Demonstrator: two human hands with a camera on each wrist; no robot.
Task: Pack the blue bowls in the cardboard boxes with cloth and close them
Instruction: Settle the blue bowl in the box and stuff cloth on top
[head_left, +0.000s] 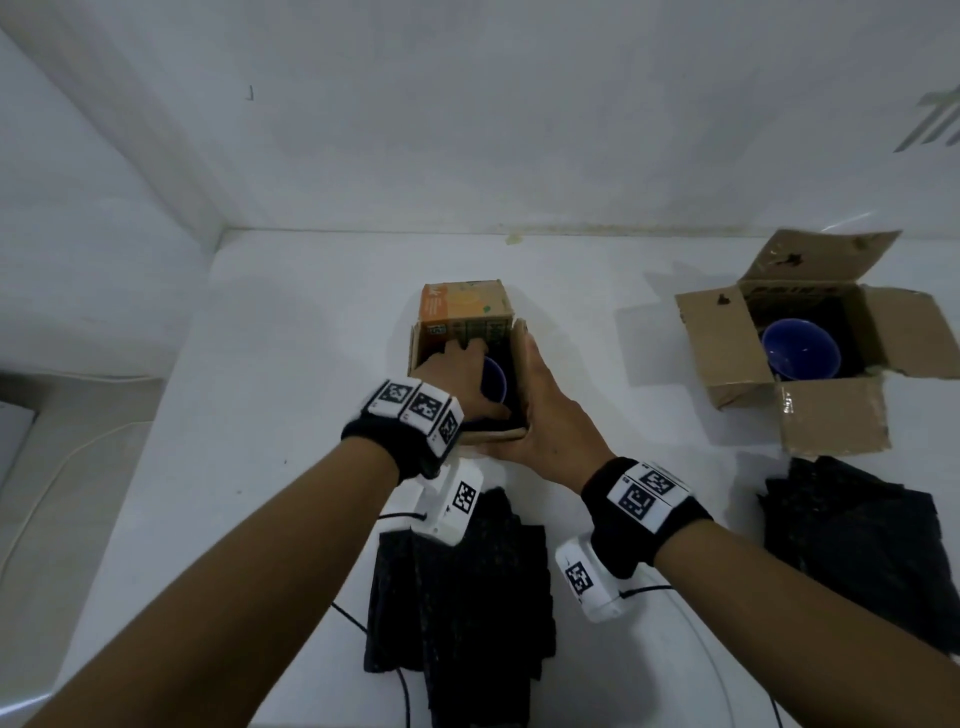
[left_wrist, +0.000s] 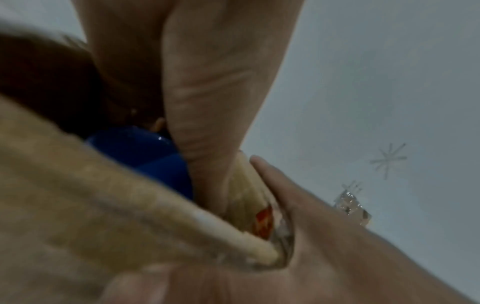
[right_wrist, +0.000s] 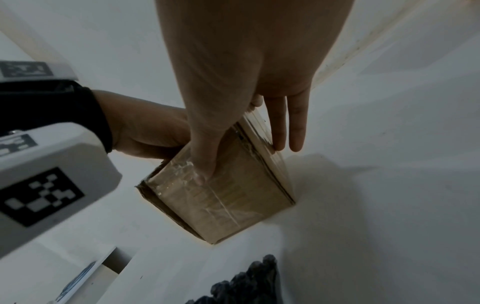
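A small cardboard box (head_left: 519, 364) stands mid-table with its orange printed flap (head_left: 462, 306) up at the back. Inside it sits a blue bowl (head_left: 496, 382) on dark cloth. My left hand (head_left: 452, 369) reaches into the box from above. Its thumb (left_wrist: 207, 164) runs down between the bowl (left_wrist: 145, 152) and the box wall, while the fingers are hidden at the bowl's far side. My right hand (head_left: 540, 410) lies flat against the box's right side (right_wrist: 223, 195), fingers (right_wrist: 296, 127) straight and thumb on the near face. A second blue bowl (head_left: 800, 348) sits in the larger open box (head_left: 727, 353) at the right.
Two folded dark cloths lie on the white table, one (head_left: 462, 597) in front of the small box and one (head_left: 857, 545) in front of the larger box. A white wall (head_left: 467, 156) stands close behind. The table's left edge (head_left: 156, 441) drops to a lower surface with a cable.
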